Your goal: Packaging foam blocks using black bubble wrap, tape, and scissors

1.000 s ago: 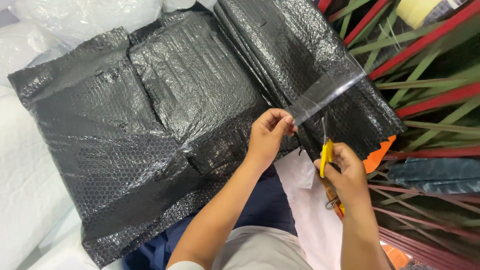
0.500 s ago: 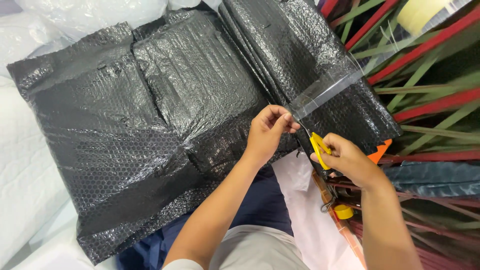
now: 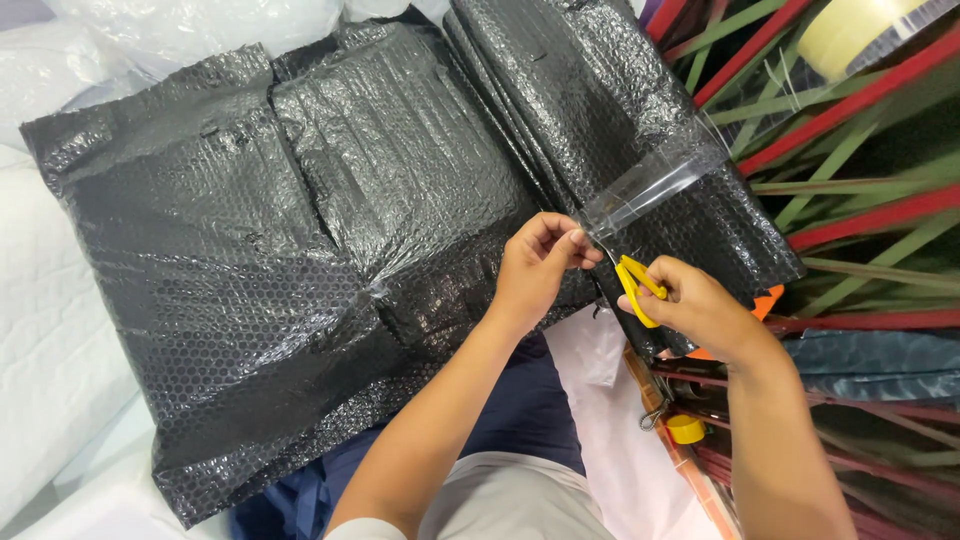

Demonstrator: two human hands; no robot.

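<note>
The clear tape strip (image 3: 655, 185) stretches up and right from the left hand (image 3: 535, 265), whose grip pinches its lower end over the black bubble-wrapped bundle (image 3: 300, 260). Just right, the right hand (image 3: 700, 310) grasps yellow scissors (image 3: 635, 285) at the glossy, taut, see-through tape.

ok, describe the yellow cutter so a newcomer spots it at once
Start at the big black bubble-wrapped parcel filling the middle. Follow the clear tape strip down its right side to where the left hand pinches it. Just right, the right hand grips the small cutter, the only bright yellow loop-handled tool there.
</note>
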